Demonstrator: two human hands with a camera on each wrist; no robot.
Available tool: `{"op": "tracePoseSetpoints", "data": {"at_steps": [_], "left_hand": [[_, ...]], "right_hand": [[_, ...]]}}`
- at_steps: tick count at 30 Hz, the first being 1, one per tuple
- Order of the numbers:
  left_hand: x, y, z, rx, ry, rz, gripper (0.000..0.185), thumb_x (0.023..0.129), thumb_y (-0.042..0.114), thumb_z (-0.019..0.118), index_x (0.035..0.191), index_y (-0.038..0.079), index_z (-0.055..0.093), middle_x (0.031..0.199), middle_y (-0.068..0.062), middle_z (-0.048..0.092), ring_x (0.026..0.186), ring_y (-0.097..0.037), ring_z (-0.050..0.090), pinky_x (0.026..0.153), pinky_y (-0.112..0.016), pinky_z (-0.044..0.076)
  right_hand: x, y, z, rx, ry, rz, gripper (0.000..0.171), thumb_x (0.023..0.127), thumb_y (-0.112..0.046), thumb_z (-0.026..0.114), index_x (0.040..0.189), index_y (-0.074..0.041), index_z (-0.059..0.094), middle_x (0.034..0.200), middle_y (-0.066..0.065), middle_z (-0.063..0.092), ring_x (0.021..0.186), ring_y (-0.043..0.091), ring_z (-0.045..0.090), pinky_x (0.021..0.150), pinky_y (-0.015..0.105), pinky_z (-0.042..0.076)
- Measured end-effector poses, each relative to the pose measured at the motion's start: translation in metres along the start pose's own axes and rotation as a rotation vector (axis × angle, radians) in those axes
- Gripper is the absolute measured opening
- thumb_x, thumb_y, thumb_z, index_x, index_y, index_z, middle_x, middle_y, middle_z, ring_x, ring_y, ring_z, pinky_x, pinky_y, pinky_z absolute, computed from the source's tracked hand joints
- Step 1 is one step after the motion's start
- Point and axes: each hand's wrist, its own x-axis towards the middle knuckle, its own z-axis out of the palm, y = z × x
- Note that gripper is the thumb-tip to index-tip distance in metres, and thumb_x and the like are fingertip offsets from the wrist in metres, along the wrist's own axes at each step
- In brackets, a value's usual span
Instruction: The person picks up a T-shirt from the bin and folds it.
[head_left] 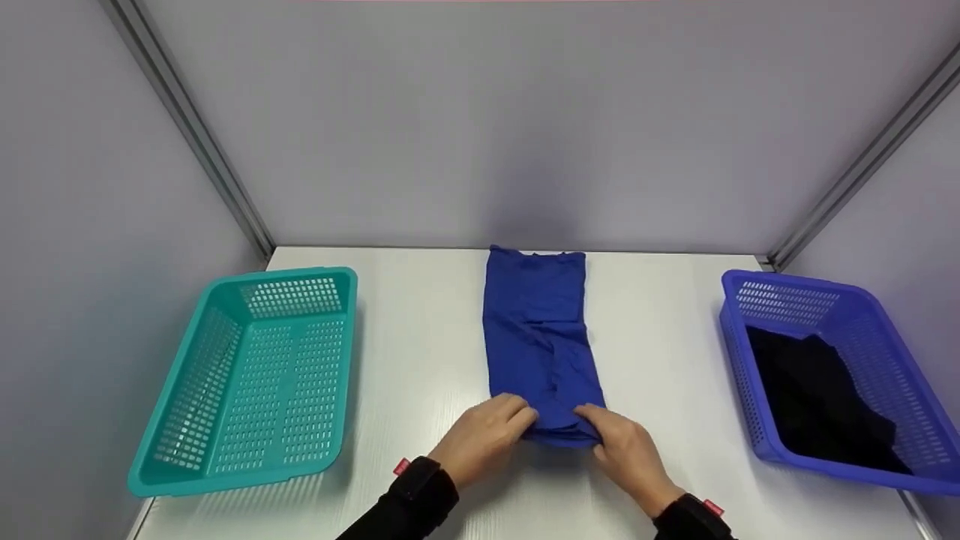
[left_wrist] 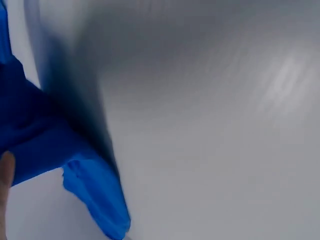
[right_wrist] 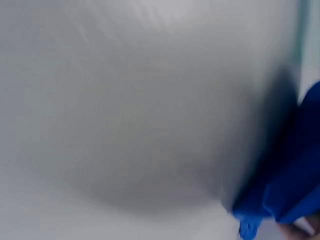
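A blue garment [head_left: 541,330], folded into a long narrow strip, lies on the white table [head_left: 427,352] and runs from the back edge toward me. My left hand [head_left: 489,435] pinches its near left corner. My right hand [head_left: 621,442] pinches the near right corner. Both near corners are slightly lifted. In the left wrist view the blue cloth [left_wrist: 45,145] fills the left side, with a fingertip at the frame's left edge. The right wrist view shows the cloth [right_wrist: 290,190] at the lower right, blurred.
A teal perforated basket [head_left: 247,375] stands at the left with nothing in it. A blue perforated basket [head_left: 825,367] at the right holds dark clothing [head_left: 817,397]. Grey walls close the table in at the back and on both sides.
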Motion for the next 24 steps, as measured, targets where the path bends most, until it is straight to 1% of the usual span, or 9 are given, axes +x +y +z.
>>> {"op": "tracePoseSetpoints", "data": {"at_steps": [2,4,6,8,13,16,19,21,24], "left_hand": [[-0.003,-0.003,-0.007,-0.006,0.026,0.039,0.019,0.090,-0.001,0.072,0.101,0.013,0.066,0.097,0.004,0.065,0.090,-0.013,0.062,0.081,-0.026,0.053],[-0.005,-0.006,-0.014,-0.042,0.050,0.047,0.025,0.084,-0.005,0.073,0.101,0.013,0.067,0.097,0.003,0.068,0.096,-0.015,0.065,0.087,-0.029,0.053],[-0.008,-0.007,-0.021,-0.100,0.052,0.031,0.031,0.080,-0.008,0.072,0.101,0.013,0.068,0.098,0.003,0.071,0.099,-0.016,0.068,0.092,-0.031,0.054],[-0.011,-0.006,-0.030,-0.180,0.015,-0.003,0.036,0.076,-0.009,0.073,0.104,0.013,0.067,0.096,0.002,0.073,0.097,-0.016,0.071,0.091,-0.032,0.056],[-0.016,-0.004,-0.050,-0.435,-0.187,-0.092,0.033,0.086,-0.009,0.066,0.112,0.011,0.071,0.096,0.000,0.078,0.082,-0.007,0.072,0.077,-0.023,0.058],[-0.013,-0.008,-0.059,-0.661,-0.354,-0.159,0.030,0.093,-0.007,0.063,0.116,0.009,0.075,0.104,0.000,0.080,0.082,0.001,0.067,0.079,-0.018,0.056],[-0.006,-0.015,-0.064,-0.878,-0.538,-0.283,0.024,0.098,0.000,0.065,0.117,0.008,0.077,0.106,0.001,0.079,0.082,0.004,0.061,0.082,-0.017,0.053],[0.000,-0.020,-0.064,-0.994,-0.637,-0.398,0.023,0.100,0.004,0.065,0.120,0.007,0.076,0.106,0.000,0.077,0.082,0.002,0.062,0.080,-0.021,0.057],[0.010,-0.028,-0.056,-1.053,-0.663,-0.516,0.025,0.100,0.003,0.063,0.123,0.003,0.074,0.105,-0.005,0.075,0.079,-0.006,0.065,0.076,-0.032,0.062]], "right_hand": [[-0.001,0.006,-0.015,0.064,-0.032,-0.050,0.051,0.064,0.021,0.077,0.109,-0.004,0.076,0.102,0.009,0.080,0.092,0.025,0.079,0.078,0.039,0.063],[-0.002,0.012,-0.031,0.124,-0.125,-0.105,0.039,0.074,0.014,0.079,0.108,-0.006,0.076,0.100,0.007,0.081,0.088,0.022,0.079,0.074,0.038,0.063],[-0.002,0.017,-0.046,0.195,-0.233,-0.154,0.028,0.084,0.007,0.079,0.108,-0.007,0.076,0.099,0.005,0.081,0.087,0.020,0.078,0.072,0.036,0.063],[-0.001,0.020,-0.059,0.256,-0.317,-0.189,0.021,0.089,0.002,0.078,0.107,-0.009,0.076,0.097,0.003,0.081,0.087,0.016,0.077,0.070,0.033,0.061],[0.005,0.018,-0.082,0.420,-0.443,-0.206,0.017,0.093,0.002,0.074,0.105,-0.009,0.076,0.093,0.000,0.079,0.085,0.002,0.070,0.067,0.021,0.055],[0.012,0.017,-0.092,0.550,-0.599,-0.155,0.012,0.097,-0.003,0.071,0.106,-0.010,0.076,0.090,-0.002,0.077,0.080,-0.006,0.061,0.065,0.018,0.051],[0.023,0.017,-0.096,0.674,-0.792,-0.028,0.009,0.099,-0.010,0.070,0.104,-0.011,0.078,0.088,-0.008,0.073,0.075,-0.007,0.056,0.066,0.018,0.049],[0.033,0.019,-0.094,0.710,-0.883,0.058,0.006,0.099,-0.013,0.071,0.100,-0.012,0.077,0.084,-0.012,0.066,0.072,-0.006,0.052,0.065,0.018,0.046],[0.049,0.025,-0.084,0.660,-0.901,0.130,0.007,0.096,-0.012,0.073,0.089,-0.011,0.071,0.077,-0.015,0.054,0.068,-0.003,0.048,0.063,0.018,0.041]]}}
